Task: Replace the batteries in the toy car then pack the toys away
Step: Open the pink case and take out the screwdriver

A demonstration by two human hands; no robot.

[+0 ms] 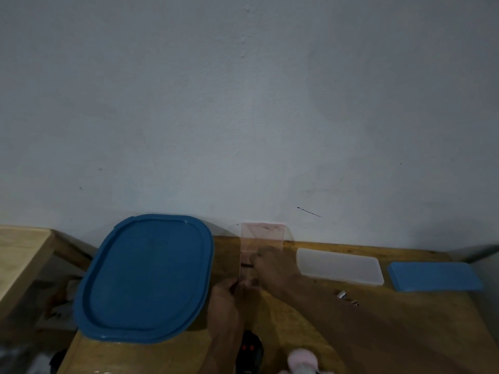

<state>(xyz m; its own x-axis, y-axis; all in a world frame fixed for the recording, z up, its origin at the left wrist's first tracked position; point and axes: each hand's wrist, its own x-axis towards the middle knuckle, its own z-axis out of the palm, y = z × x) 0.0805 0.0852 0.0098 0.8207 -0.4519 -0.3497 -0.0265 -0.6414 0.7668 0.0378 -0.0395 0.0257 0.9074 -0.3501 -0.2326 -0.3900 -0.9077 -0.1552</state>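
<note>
Inventory of your counter (405, 333), wooden, set against a pale wall:

1. Clear pink box (263, 233): narrow, open-topped, standing centre with its far end at the wall. Both your hands are on it.
2. Your left hand (226, 298): at the box's near end, fingers curled round the near-left corner and gripping it.
3. Your right hand (272, 265): laid across the box's right wall, fingertips (255, 261) reaching inside. A small dark item (246, 265) lies in the box just at those fingertips. Whether they are pinched on it or merely touching it cannot be told in this dim, blurred view.
4. Dark toy (249, 349): black with two red spots, possibly the car. It lies at the near edge of the counter, just beside your left forearm, well behind both sets of fingers and touched by neither.
5. Pink plush toy (302, 360): at the bottom edge, just right of the dark toy and under your right forearm.
6. Two small cylinders (342, 294): loose on the counter just right of your right forearm, between it and the lids.
7. Large blue lid (145, 276): rounded, lying flat left of the box, overhanging the counter's left edge.
8. Translucent white lid (340, 265): flat, right of your right hand.
9. Small blue lid (434, 276): flat, right of the white one, near the counter's far right corner
</note>
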